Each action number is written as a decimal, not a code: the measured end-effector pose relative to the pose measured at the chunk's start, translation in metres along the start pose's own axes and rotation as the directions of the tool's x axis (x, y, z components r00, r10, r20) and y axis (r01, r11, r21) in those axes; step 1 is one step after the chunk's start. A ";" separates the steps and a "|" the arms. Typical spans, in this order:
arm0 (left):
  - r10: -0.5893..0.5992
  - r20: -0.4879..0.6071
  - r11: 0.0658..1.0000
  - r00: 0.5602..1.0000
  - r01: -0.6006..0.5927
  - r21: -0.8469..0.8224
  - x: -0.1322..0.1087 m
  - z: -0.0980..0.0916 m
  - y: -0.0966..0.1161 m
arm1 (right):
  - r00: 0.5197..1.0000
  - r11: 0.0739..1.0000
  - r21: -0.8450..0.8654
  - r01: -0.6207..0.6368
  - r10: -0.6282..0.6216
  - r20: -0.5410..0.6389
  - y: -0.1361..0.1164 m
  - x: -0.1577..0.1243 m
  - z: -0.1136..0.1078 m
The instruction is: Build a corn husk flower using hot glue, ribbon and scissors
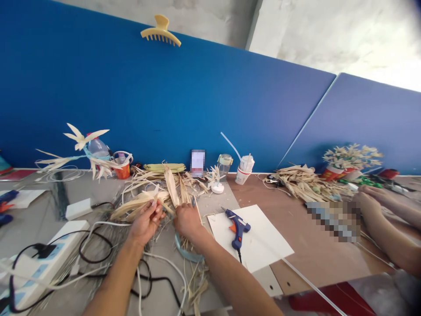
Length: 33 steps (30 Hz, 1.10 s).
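My left hand [148, 219] is closed in a pinch, a small pale piece of corn husk [156, 191] standing up from its fingertips. Close to its right, my right hand [188, 221] has its fingers curled down among the dry husks, so its fingertips are hidden. A broad strip of husk [171, 185] rises just beyond that hand. More loose husks [131, 206] lie behind and left of my left hand. Below my right wrist is a roll of light blue ribbon [188, 253]. A blue glue gun [238, 229] rests on a white sheet [263, 245] to the right.
A power strip [49, 259] and tangled cables lie at left. Along the blue partition [197, 96] stand a husk flower [80, 137], a phone [198, 163], a glass jar [225, 166] and a paper cup [243, 175]. Another person's hands [368, 202] are at far right, near a husk pile [305, 182].
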<state>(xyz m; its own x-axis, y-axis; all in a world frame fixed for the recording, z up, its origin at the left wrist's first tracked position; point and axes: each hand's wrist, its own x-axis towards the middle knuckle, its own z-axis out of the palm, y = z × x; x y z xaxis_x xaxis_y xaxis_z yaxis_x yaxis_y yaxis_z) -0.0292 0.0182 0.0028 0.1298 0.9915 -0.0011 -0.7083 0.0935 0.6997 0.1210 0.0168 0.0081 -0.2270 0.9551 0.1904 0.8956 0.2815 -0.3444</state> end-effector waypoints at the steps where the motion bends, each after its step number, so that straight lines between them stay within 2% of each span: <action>1: 0.003 -0.001 1.000 1.000 -0.003 0.000 0.000 -0.001 0.000 | 0.999 0.998 0.057 -0.037 0.037 -0.008 0.001 0.001 0.000; 4: 0.001 0.004 1.000 1.000 -0.001 0.007 0.001 -0.001 0.000 | 0.982 0.938 0.294 -0.184 0.189 0.010 0.011 0.008 -0.009; 6: -0.010 0.011 1.000 1.000 0.009 0.012 0.001 0.000 -0.001 | 0.972 0.890 0.396 -0.227 0.229 0.043 0.019 0.011 -0.017; 9: -0.048 0.034 0.999 0.998 0.048 0.019 -0.001 0.003 -0.002 | 0.971 0.839 0.491 -0.234 0.228 0.074 0.030 0.011 -0.023; 13: -0.112 0.063 0.993 0.992 0.109 0.045 -0.003 0.005 -0.006 | 0.970 0.770 0.594 -0.234 0.224 0.092 0.033 0.000 -0.019; 17: -0.113 0.045 0.992 0.993 0.111 0.057 -0.003 0.004 -0.008 | 0.967 0.633 0.742 -0.221 0.242 0.082 0.032 -0.008 -0.011; 19: -0.111 0.036 0.992 0.993 0.109 0.061 -0.002 0.004 -0.009 | 0.964 0.596 0.771 -0.224 0.250 0.087 0.032 -0.010 -0.010; 25: -0.129 0.038 0.988 0.991 0.126 0.090 -0.003 0.005 -0.009 | 0.951 0.559 0.786 -0.262 0.289 0.111 0.038 -0.010 -0.006; 33: -0.108 0.070 0.978 0.992 0.094 0.188 -0.004 0.005 -0.012 | 0.954 0.573 0.780 -0.251 0.283 0.099 0.044 -0.010 -0.017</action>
<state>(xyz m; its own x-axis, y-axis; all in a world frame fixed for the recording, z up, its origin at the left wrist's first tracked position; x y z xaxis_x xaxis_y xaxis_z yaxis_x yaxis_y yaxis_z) -0.0177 0.0128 -0.0023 0.2540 0.9668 -0.0270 -0.5498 0.1673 0.8184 0.1694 0.0179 0.0068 -0.0006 1.0000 -0.0067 0.2715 -0.0063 -0.9624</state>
